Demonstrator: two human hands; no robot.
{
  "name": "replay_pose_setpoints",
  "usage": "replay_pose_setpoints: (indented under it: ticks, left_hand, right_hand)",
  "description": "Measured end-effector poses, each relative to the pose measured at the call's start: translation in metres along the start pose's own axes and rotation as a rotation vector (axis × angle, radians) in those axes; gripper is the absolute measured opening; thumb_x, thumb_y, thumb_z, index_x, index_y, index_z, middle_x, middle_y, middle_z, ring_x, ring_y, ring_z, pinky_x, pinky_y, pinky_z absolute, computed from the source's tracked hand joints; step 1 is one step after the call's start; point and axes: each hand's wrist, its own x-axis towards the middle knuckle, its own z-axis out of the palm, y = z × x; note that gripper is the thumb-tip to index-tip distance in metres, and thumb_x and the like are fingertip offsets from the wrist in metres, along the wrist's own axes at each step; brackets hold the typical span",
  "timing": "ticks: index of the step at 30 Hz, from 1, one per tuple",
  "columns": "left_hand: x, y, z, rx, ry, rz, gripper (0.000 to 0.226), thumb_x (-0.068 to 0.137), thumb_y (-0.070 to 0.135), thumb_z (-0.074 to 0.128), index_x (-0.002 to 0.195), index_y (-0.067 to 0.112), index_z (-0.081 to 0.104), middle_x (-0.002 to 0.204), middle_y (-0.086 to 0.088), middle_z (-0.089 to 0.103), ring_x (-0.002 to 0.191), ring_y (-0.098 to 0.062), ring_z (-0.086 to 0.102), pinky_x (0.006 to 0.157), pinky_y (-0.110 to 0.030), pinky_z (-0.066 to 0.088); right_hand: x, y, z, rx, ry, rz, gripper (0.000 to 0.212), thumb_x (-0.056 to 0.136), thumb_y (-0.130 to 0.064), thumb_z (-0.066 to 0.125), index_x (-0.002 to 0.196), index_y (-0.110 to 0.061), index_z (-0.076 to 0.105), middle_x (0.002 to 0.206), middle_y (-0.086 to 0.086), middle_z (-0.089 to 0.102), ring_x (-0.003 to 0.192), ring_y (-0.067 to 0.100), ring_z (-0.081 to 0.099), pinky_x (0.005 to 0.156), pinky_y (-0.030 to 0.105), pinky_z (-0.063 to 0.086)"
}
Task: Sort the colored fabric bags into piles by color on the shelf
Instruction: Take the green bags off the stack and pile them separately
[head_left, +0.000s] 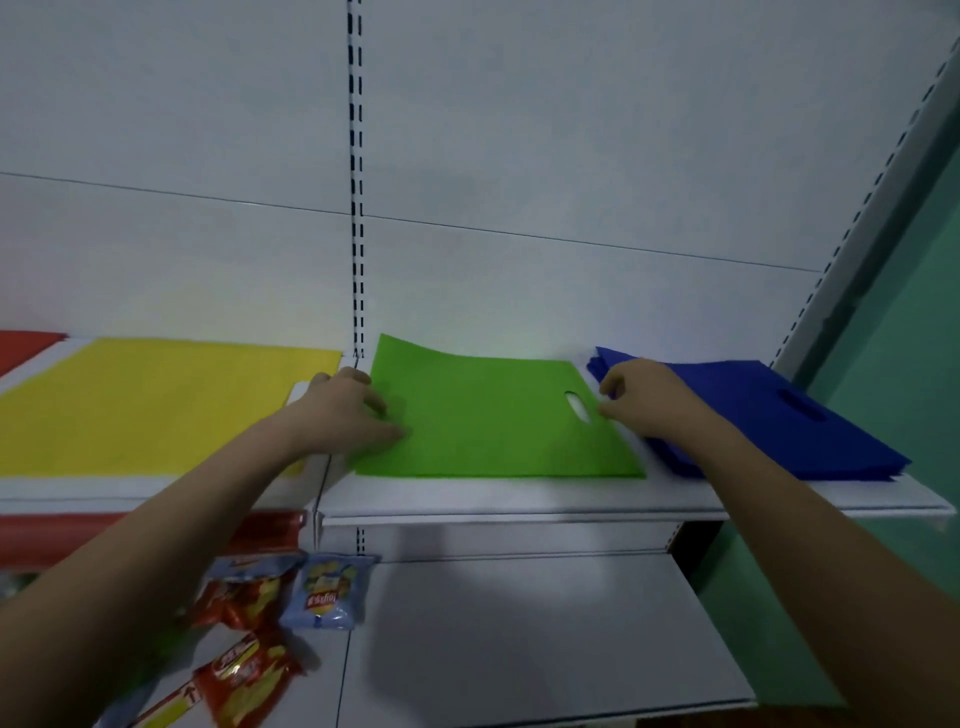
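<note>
red fabric (28, 345) shows at 9 o'clock, cut off by the frame edge, on the white shelf (519, 499). just right of it the yellow bag (156, 405) lies flat, its long axis running left to right along the shelf. the left hand (353, 413) comes in from 7 o'clock and rests on the left edge of the green bag (493, 421), fingers spread flat, gripping nothing. the green bag lies flat at the centre of view, long axis left to right, its cut-out handle (577, 408) pointing toward 3 o'clock. the right hand (641, 397) comes in from 4 o'clock, fingers curled at the bag's handle edge; whether it pinches the fabric i cannot tell. beyond it at 3 o'clock sits the blue pile (769, 415), several bags stacked, handle slot toward the right end. white slotted back panels rise behind. at 7 o'clock, a lower shelf carries snack packets (291, 597). a green wall (893, 374) stands at far right.
</note>
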Motion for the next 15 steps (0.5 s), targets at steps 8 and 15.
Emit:
replay_pose_setpoints:
  ticks: [8, 15]
  left_hand:
    - [-0.019, 0.013, 0.003, 0.013, 0.087, -0.118, 0.057, 0.095, 0.049, 0.056, 0.145, 0.022, 0.046, 0.142, -0.009, 0.052, 0.137, -0.033, 0.033, 0.109, -0.041, 0.035]
    - [-0.075, 0.018, 0.004, 0.05, 0.284, -0.23, 0.043, 0.095, 0.045, 0.053, 0.133, 0.025, 0.056, 0.14, -0.004, 0.054, 0.13, -0.031, 0.038, 0.103, -0.044, 0.04]
  right_hand:
    - [0.005, -0.047, -0.014, 0.221, -0.008, -0.159, 0.011, 0.087, -0.02, 0.063, 0.091, -0.016, 0.072, 0.094, 0.005, 0.071, 0.088, 0.022, 0.065, 0.077, 0.027, 0.049]
    - [-0.045, -0.111, 0.007, 0.427, -0.174, -0.361, 0.027, 0.091, -0.02, 0.059, 0.089, 0.005, 0.069, 0.082, 0.025, 0.068, 0.063, 0.018, 0.05, 0.06, 0.028, 0.038]
